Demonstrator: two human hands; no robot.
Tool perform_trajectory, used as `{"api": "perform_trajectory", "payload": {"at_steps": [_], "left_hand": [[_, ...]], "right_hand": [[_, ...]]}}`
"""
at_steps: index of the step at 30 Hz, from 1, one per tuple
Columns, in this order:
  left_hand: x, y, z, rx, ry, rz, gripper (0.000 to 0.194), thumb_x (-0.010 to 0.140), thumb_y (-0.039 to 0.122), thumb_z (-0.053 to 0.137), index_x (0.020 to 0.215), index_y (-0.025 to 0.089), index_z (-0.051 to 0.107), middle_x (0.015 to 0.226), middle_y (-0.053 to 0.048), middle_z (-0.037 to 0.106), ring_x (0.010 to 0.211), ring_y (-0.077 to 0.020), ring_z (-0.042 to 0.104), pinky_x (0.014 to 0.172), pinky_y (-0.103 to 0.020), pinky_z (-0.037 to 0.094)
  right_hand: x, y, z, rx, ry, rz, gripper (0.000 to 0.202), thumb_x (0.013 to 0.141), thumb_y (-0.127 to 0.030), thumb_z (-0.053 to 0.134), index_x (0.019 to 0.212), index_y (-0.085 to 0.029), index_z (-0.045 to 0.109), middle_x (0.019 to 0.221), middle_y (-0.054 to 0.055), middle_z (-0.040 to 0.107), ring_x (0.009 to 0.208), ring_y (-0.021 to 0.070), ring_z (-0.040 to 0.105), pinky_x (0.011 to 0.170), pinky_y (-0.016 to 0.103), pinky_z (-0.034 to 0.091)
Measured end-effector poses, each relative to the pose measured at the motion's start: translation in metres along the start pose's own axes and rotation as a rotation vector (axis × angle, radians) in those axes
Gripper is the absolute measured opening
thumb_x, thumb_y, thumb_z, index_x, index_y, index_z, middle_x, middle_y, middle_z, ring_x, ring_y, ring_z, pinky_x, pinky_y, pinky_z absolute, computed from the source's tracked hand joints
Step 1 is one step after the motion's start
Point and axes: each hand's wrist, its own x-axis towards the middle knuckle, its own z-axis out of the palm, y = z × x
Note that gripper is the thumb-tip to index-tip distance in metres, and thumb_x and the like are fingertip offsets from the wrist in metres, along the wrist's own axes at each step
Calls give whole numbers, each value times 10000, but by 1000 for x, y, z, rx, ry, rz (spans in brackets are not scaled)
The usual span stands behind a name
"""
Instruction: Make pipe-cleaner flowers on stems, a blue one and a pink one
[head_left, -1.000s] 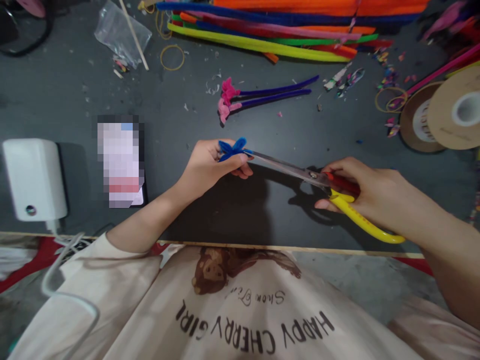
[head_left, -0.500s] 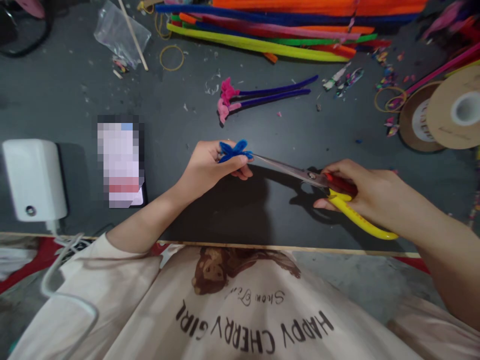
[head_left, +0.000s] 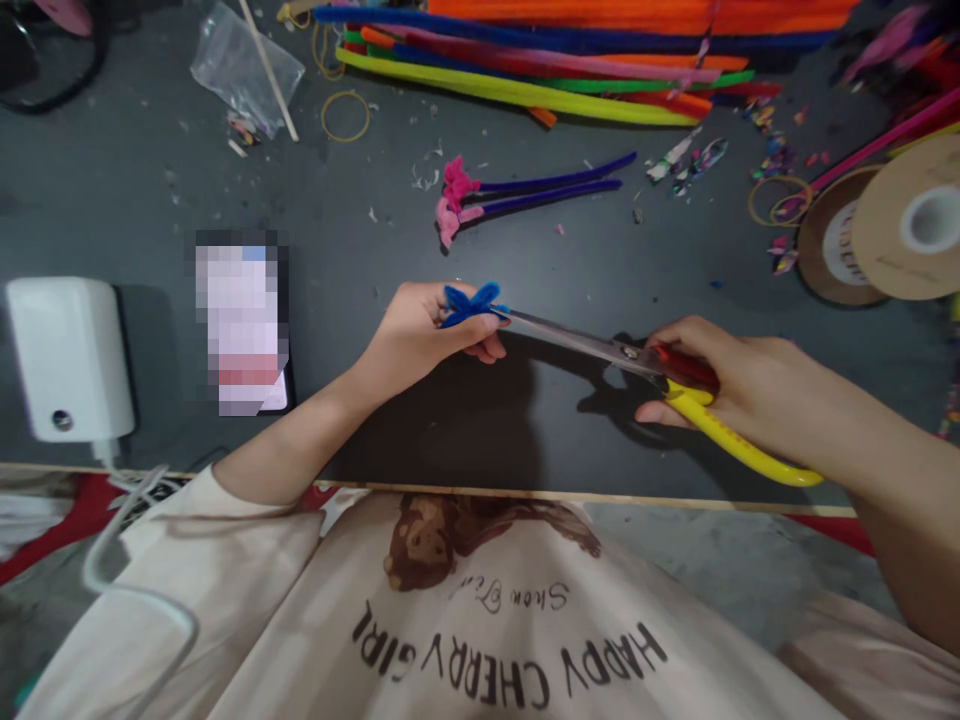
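Observation:
A blue pipe-cleaner flower [head_left: 474,303] with looped petals is pinched between the thumb and fingers of my left hand [head_left: 427,325]. My right hand [head_left: 739,385] grips scissors [head_left: 581,338] with red and yellow handles. Their long metal blades point left, and the tips meet the right side of the blue flower by my left thumb. Whether the blades are fully closed is hard to make out. Above my hands lie a dark pink flower [head_left: 458,183] and a light pink one [head_left: 450,219], both on purple pipe-cleaner stems.
Bundled colourful pipe cleaners [head_left: 525,85] lie at the back. Ribbon spools [head_left: 874,215] stand at the right. A phone [head_left: 238,330] and a white power bank [head_left: 71,360] with a cable are at the left. A plastic bag [head_left: 244,75] and a rubber band [head_left: 345,117] lie behind them.
The scissor handles and my right hand have shifted slightly right and down, the yellow handle swinging outward. The blue flower has moved a touch right and down in my left hand.

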Motion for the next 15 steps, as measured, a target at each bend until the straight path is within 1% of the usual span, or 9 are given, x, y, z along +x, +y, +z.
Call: {"api": "perform_trajectory", "payload": {"at_steps": [2,7,10,13,15], "left_hand": [[0,1,0,6,-2,-2,135,744,210,713,698,110,634,599,-15,706,531,-85,668,555,-171,562],[-1,3,1,33,2,-25,115,746,191,692,712,99,633,590,-7,695,521,-73,649,547,-163,549],[0,3,0,21,15,-12,89,749,193,669,751,105,651,547,21,656,471,-55,600,481,-144,503],[2,2,-2,-18,46,3,121,789,236,626,816,127,672,477,57,571,406,-34,521,405,-123,425],[3,2,-3,-43,55,-10,181,831,292,580,821,136,672,463,56,558,384,-37,510,391,-128,414]], "right_hand": [[0,0,1,-3,-4,-6,917,625,-982,166,953,-216,547,634,46,608,485,202,567,477,304,407],[-1,1,3,-44,13,40,940,599,-996,134,937,-220,544,633,59,612,503,235,589,481,316,401],[-2,4,0,-24,38,44,926,603,-994,147,948,-223,525,651,51,594,515,225,580,487,315,408],[-3,7,-5,-43,64,48,919,607,-991,132,960,-225,496,648,41,564,510,218,556,483,318,411],[-4,7,-6,-74,57,53,941,593,-994,92,964,-226,489,659,51,577,517,231,564,481,325,411]]}}
